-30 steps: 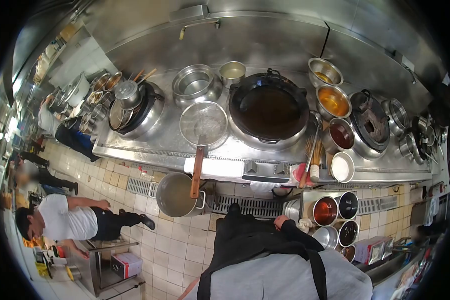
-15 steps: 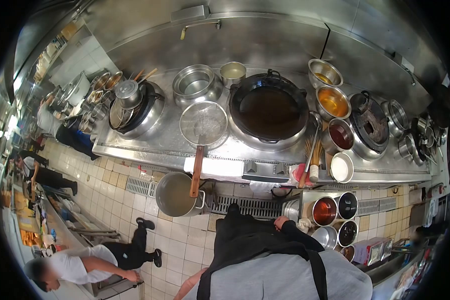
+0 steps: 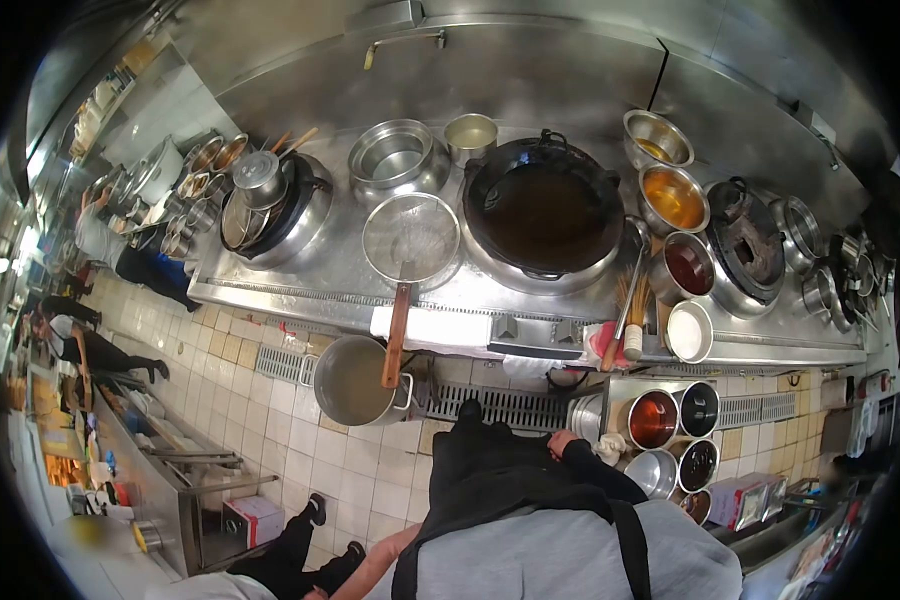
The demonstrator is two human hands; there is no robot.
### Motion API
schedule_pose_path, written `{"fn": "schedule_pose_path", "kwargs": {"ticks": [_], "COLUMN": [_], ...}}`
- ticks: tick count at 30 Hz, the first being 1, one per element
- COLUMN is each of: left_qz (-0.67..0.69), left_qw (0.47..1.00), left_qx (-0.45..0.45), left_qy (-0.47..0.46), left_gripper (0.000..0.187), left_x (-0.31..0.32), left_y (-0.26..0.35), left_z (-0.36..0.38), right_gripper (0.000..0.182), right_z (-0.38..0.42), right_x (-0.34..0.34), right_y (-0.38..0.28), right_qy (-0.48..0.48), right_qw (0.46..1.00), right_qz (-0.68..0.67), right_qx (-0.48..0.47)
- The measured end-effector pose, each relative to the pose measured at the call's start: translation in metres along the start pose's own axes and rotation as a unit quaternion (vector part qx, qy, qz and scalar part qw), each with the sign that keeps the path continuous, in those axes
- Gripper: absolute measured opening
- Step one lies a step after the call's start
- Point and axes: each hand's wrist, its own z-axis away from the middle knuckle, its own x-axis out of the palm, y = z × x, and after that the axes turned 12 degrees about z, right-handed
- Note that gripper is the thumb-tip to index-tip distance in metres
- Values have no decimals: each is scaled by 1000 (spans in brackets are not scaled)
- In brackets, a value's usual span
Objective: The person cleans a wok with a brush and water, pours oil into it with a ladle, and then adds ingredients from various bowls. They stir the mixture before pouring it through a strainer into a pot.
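My right hand (image 3: 562,443) hangs beside my black apron, with its fingers curled in and nothing visible in them. To its right are a crumpled cloth (image 3: 610,447) and several sauce pots, one of red liquid (image 3: 652,418). My left forearm (image 3: 382,562) runs down past the bottom edge, and the left hand is out of view. In front of me a wire strainer (image 3: 411,238) with a wooden handle (image 3: 397,335) lies on the range, its handle over a deep pot (image 3: 355,382) of cloudy liquid. A large wok (image 3: 543,217) holds dark liquid.
A ladle (image 3: 626,290) and a bamboo brush (image 3: 634,330) lean near bowls of amber liquid (image 3: 674,198) and white contents (image 3: 689,332). Steel pots (image 3: 398,162) stand behind the strainer. A co-worker in dark trousers (image 3: 288,560) is close on my left, by a steel counter (image 3: 182,500).
The co-worker on the left has moved toward me, down to the bottom edge, uncovering a box under the counter. My view has shifted slightly. My right hand stays by my side.
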Motion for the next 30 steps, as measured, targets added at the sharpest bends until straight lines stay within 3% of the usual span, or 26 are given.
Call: {"fn": "schedule_pose_path", "kwargs": {"ticks": [9, 11, 12, 14, 15, 17, 20, 21, 23, 24, 26, 29, 30], "left_qz": [-275, -356, -397, -241, -130, 96, 253, 169, 66, -87, -175, -283, -346], "left_qw": [959, 933, 913, 960, 958, 864, 863, 912, 948, 959, 939, 904, 887], "left_qx": [8, -16, -78, -22, 76, 263, 188, 126, 51, 89, 23, 62, 140], "left_qy": [-60, -45, -51, 143, 245, 419, 394, 352, 307, 254, 294, 313, 272], "left_gripper": [48, 49, 47, 27, 22, 12, 9, 13, 17, 18, 22, 22, 21], "left_x": [-27, -57, -81, -113, -116, -119, -176, -190, -155, -150, -63, -80, -113], "left_y": [27, 35, 38, 40, 40, 37, 0, -13, -11, -17, 25, -8, -34], "left_z": [-16, -26, -41, -50, -58, -76, -115, -124, -123, -124, -94, -104, -118], "right_gripper": [17, 17, 17, 17, 17, 16, 17, 17, 18, 18, 18, 34, 34], "right_z": [-15, -3, -4, -6, -3, 5, 3, 2, -2, 0, 7, 31, 25], "right_x": [14, 8, 9, 13, 11, 8, 5, 5, 5, 4, 3, 0, 2], "right_y": [3, -2, 0, 5, 4, 2, 6, 9, 12, 13, 15, 10, 15], "right_qy": [-9, -11, -9, -3, -6, -10, -18, -15, -9, 1, 18, 32, 29], "right_qw": [995, 996, 998, 999, 999, 999, 999, 999, 999, 999, 999, 999, 999], "right_qz": [92, 79, 65, 36, 37, 34, 42, 46, 54, 50, 42, 12, 36], "right_qx": [-31, -27, -22, -12, -5, 8, 3, 4, 6, 0, -11, 1, -3]}}
